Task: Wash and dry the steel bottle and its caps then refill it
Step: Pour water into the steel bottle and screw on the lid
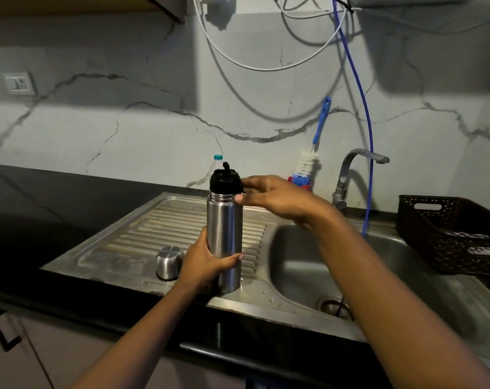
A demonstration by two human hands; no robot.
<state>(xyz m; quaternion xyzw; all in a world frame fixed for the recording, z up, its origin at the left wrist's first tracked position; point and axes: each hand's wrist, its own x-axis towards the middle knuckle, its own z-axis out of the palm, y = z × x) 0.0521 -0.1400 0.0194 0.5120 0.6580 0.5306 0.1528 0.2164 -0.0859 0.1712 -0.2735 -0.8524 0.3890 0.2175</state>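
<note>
One steel cap [169, 262] is sitting off on the drainboard [142, 220]; the left hand [204, 262] is gripping the upright steel bottle [225, 220] there, the right hand [271, 196] pinching its black cap [225, 182]. Washing, drying and refilling are seemingly remaining.

We see a grey veined marble wall [154, 136], black desk [41, 220], steel sink [294, 262], socket [19, 84] at left; light is dim.

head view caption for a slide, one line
Left hand grips the steel bottle on the drainboard; right hand holds its black cap.
</note>
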